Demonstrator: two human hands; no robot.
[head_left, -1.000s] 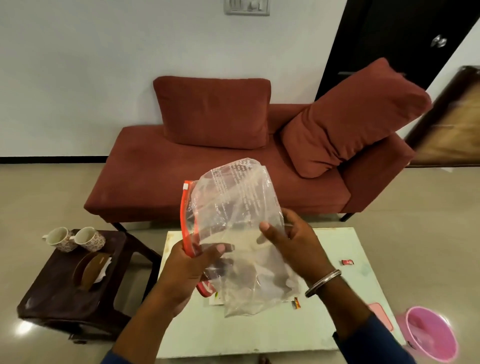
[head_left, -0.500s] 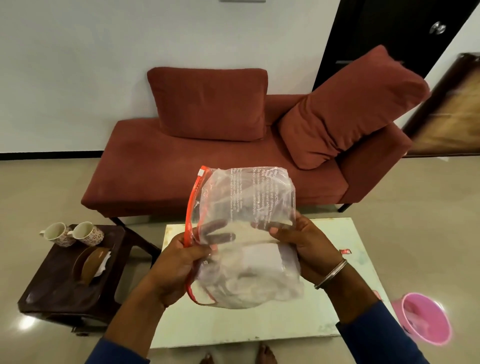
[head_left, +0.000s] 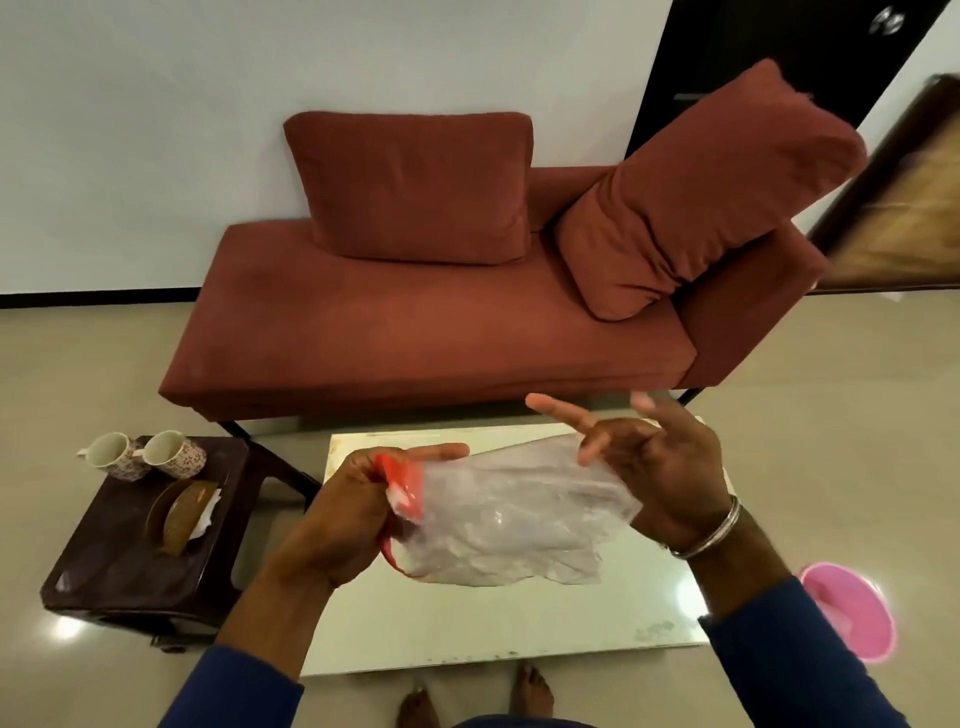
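A clear plastic zip bag with a red zip strip lies stretched sideways between my hands, above the pale green low table. My left hand grips the bunched red zip end at the left, fingers curled round it. My right hand is at the bag's right end with its fingers spread and straight; the plastic lies against its palm. A metal bangle sits on that wrist. The bag looks crumpled and flattened.
A dark side table at the left carries two patterned cups and a wooden bowl. A rust-red sofa with two cushions stands behind the low table. A pink bin sits on the floor at the right. My bare feet are at the table's near edge.
The bag went from upright and puffed open to lying sideways and flattened, lower over the table. My right hand's fingers have let go and spread out. My left hand has bunched the zip end.
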